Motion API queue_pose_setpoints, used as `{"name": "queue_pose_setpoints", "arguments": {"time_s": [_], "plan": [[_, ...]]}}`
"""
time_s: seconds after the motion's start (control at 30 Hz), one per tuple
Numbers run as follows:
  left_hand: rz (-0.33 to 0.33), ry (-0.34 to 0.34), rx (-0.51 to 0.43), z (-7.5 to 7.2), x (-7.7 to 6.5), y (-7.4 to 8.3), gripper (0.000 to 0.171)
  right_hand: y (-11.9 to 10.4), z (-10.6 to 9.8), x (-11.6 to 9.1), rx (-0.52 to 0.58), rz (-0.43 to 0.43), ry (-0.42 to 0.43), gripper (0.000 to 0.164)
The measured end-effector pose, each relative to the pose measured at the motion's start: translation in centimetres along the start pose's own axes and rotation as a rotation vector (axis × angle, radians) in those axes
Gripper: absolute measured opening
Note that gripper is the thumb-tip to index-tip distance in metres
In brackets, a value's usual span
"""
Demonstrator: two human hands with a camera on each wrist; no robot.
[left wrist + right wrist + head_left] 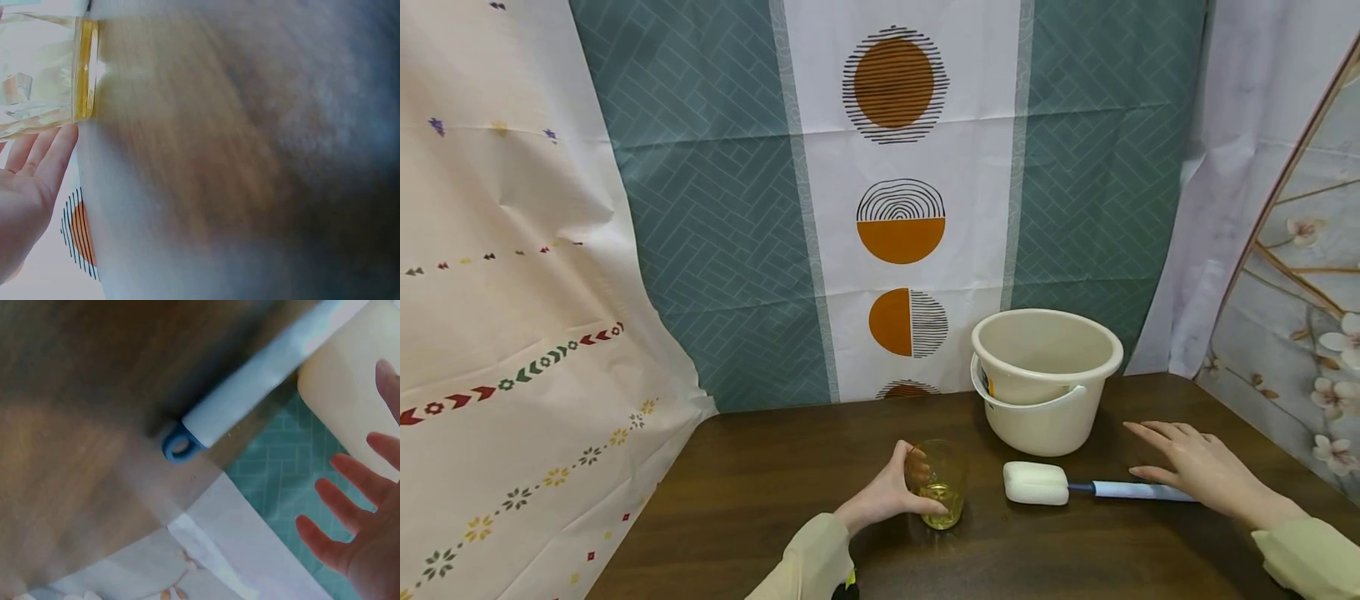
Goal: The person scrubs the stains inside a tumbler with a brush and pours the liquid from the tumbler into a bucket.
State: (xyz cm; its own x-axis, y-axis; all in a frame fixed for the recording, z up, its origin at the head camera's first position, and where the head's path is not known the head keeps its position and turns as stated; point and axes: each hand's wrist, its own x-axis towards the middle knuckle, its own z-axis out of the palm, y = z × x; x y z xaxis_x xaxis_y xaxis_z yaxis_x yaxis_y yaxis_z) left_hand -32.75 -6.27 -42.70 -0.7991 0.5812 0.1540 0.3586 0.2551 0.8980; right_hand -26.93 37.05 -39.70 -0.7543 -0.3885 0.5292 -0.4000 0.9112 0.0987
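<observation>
A yellowish clear drinking glass (pixel 945 487) stands upright on the table, with some amber tint or liquid low inside it. My left hand (pixel 891 492) holds it from the left side, thumb in front and fingers curving behind. In the left wrist view the glass (pixel 44 75) shows at the upper left, beside the fingers (pixel 56 150). My right hand (pixel 1206 471) hovers over the handle of a cleaning brush with a white sponge head (pixel 1035 483). Its fingers are spread, with nothing in them. The brush's pale handle (pixel 250 381) ends in a blue hanging loop.
A cream bucket (pixel 1045 383) with its bail handle lowered stands behind the brush. The dark wooden table (pixel 760 483) backs onto a green and white patterned curtain (pixel 722 208). Printed cloths hang at the left and right sides.
</observation>
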Motion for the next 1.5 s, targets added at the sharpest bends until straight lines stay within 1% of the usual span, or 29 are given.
{"name": "queue_pose_setpoints", "arguments": {"time_s": [0.17,0.27,0.4,0.63,0.8,1.0,1.17,1.3,1.5], "plan": [[-0.018,-0.007,0.007,0.1,-0.1,-0.2,0.068,0.5,-1.2,0.6,-0.019,0.052,0.021,0.064],[-0.014,-0.010,0.005,0.0,-0.1,-0.3,0.068,0.9,-2.0,1.2,-0.011,0.101,0.025,0.064],[-0.007,-0.006,0.007,0.0,-0.1,-0.4,0.069,1.5,-3.2,2.6,-0.007,0.136,0.070,0.061],[-0.009,0.001,0.009,-0.1,-0.1,-0.3,0.069,1.8,-4.8,5.0,-0.026,0.145,0.153,0.057],[-0.003,0.006,0.003,-0.2,-0.1,-0.2,0.067,1.5,-5.6,6.2,-0.036,0.138,0.167,0.052],[0.011,0.009,0.008,-0.2,-0.1,0.1,0.068,1.4,-6.2,7.4,-0.026,0.150,0.164,0.048],[0.011,0.010,0.015,-0.3,-0.1,0.1,0.067,1.4,-6.2,8.5,0.004,0.188,0.135,0.046],[0.000,0.004,0.015,-0.3,-0.1,-0.2,0.068,1.4,-6.0,9.1,0.012,0.214,0.111,0.050],[0.003,-0.007,0.026,-0.2,0.0,-0.5,0.067,1.3,-5.6,9.7,0.012,0.284,0.031,0.064]]}}
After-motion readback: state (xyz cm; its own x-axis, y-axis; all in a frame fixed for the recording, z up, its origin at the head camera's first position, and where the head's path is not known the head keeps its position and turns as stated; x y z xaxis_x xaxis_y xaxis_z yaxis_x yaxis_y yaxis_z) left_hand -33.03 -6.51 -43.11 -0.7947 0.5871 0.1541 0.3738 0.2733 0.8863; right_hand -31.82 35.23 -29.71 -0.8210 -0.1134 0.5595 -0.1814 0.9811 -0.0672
